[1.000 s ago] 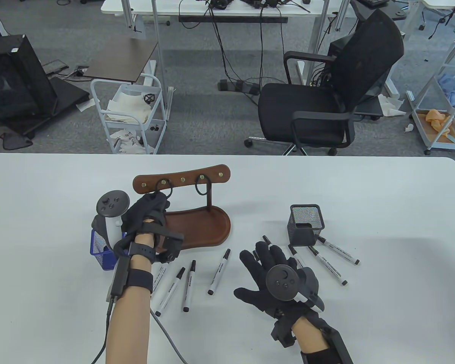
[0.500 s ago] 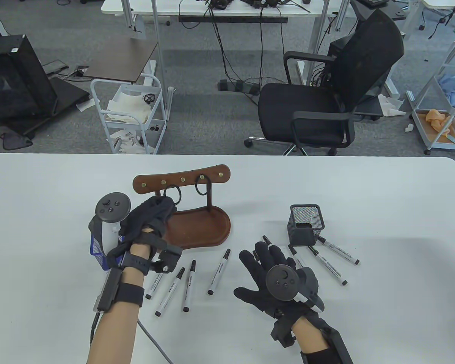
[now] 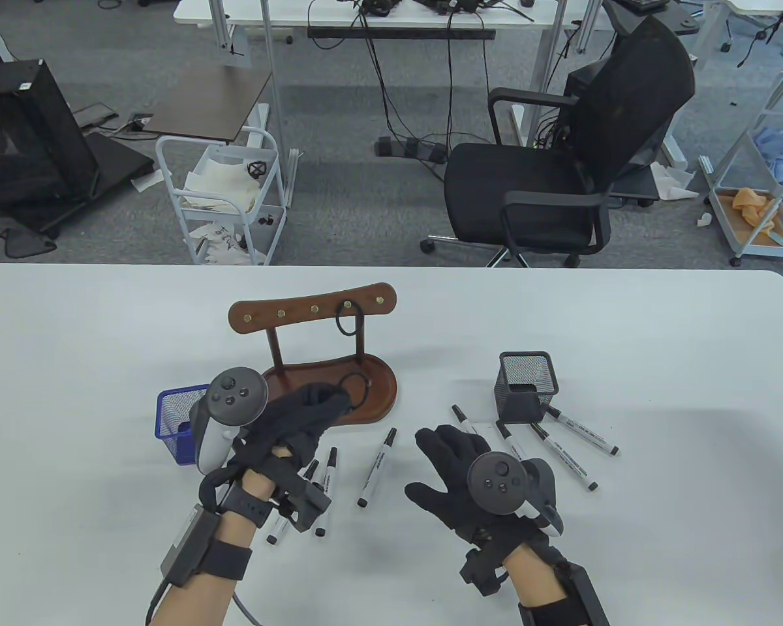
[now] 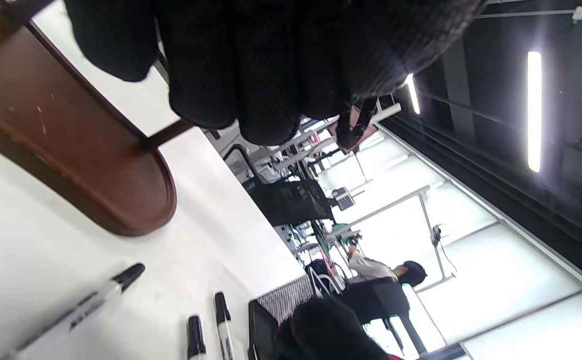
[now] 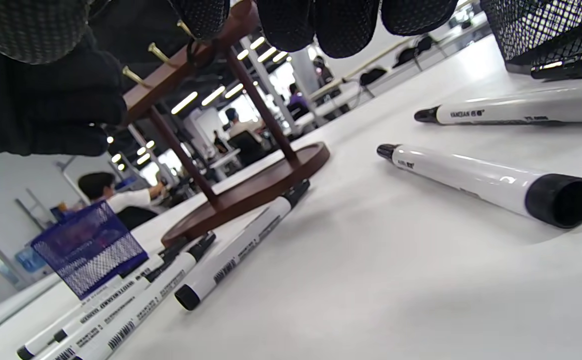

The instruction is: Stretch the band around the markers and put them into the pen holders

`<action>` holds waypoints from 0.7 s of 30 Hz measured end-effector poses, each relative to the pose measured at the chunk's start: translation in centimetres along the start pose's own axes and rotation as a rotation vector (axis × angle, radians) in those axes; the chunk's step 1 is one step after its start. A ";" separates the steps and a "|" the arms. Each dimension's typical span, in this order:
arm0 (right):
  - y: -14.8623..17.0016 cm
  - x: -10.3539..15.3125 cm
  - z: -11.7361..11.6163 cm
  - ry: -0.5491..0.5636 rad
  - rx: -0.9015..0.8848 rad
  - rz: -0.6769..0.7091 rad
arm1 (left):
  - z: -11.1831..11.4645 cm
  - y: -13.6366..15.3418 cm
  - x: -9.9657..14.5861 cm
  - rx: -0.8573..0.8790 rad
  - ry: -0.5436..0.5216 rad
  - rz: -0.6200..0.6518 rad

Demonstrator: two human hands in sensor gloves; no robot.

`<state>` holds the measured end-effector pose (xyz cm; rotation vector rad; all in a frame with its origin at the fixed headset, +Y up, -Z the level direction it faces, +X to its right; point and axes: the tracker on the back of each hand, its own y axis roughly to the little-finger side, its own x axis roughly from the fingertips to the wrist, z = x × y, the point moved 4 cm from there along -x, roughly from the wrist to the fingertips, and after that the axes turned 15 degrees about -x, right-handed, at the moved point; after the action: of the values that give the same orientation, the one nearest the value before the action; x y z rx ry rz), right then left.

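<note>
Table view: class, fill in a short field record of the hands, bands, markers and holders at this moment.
left hand: pinches a black band above the wooden stand
right hand: open, fingers spread over the markers
band on rack: one, still hooked
holders: blue holder and black holder, no markers visible inside
markers: loose on the table

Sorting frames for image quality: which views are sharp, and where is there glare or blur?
Table view: sharp, evenly lit, soft shadows under the markers. Left wrist view: tipped sideways, blown-out windows and a ceiling light, fingers dark. Right wrist view: near marker crisp, background soft.
</note>
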<state>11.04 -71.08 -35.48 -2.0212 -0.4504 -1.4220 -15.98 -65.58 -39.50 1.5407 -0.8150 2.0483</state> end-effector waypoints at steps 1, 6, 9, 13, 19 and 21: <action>0.0 0.0 0.1 0.005 -0.017 -0.002 | 0.6 -0.3 0.1 -0.015 0.021 0.023; 0.1 -0.1 0.3 0.009 -0.092 0.001 | 3.2 -1.1 0.3 -0.048 0.088 0.089; 0.2 -0.1 0.4 0.009 -0.135 0.000 | 4.5 -1.2 0.3 -0.062 0.113 0.117; 0.5 -0.2 0.6 0.008 -0.205 -0.005 | 6.0 -1.1 0.2 -0.055 0.148 0.145; 1.0 -0.3 0.8 0.002 -0.298 -0.019 | 7.6 -1.6 -0.1 -0.070 0.197 0.189; 1.1 -0.3 0.8 0.003 -0.328 -0.023 | 8.0 -1.8 -0.2 -0.068 0.206 0.201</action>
<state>12.19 -71.36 -36.29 -2.2748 -0.2517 -1.5971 -9.16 -69.81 -37.71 1.2288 -0.9808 2.2514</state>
